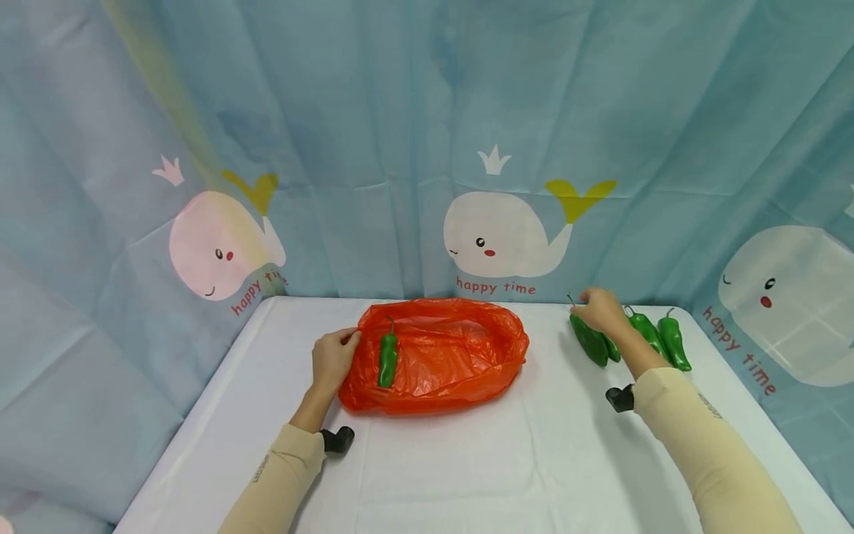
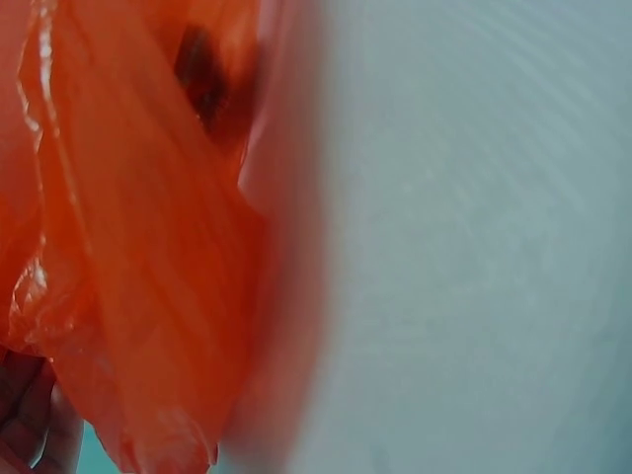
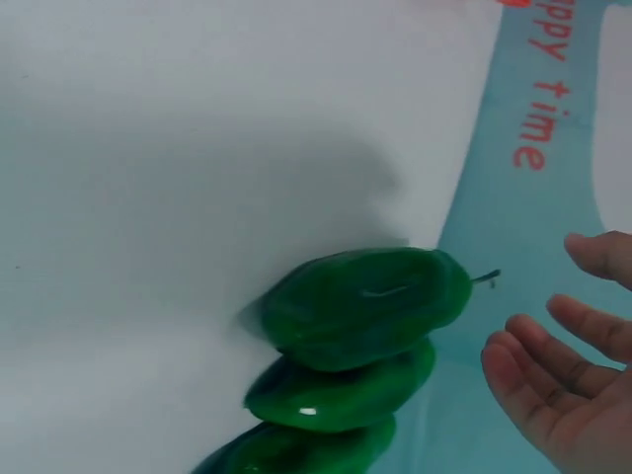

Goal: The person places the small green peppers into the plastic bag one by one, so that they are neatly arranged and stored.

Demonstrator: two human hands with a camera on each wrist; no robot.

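Note:
A red plastic bag (image 1: 434, 371) lies spread with its mouth up on the table, and its near-left edge is pinched by my left hand (image 1: 332, 360). Inside the bag, toward the left, is one green pepper (image 1: 388, 361) with its stem pointing away. In the left wrist view, fingers (image 2: 39, 425) show beside the crinkled bag. My right hand (image 3: 573, 375) is at the stem end of the nearest green pepper (image 3: 365, 301), fingers spread and apart from it. Several green peppers (image 1: 674, 343) lie side by side beneath and beyond that hand.
The white tablecloth (image 1: 460, 475) covers the table. Behind it hangs a blue curtain (image 1: 373, 148) printed with whales, which also runs along both sides. Black wrist cameras (image 1: 620, 399) stick out from both sleeves.

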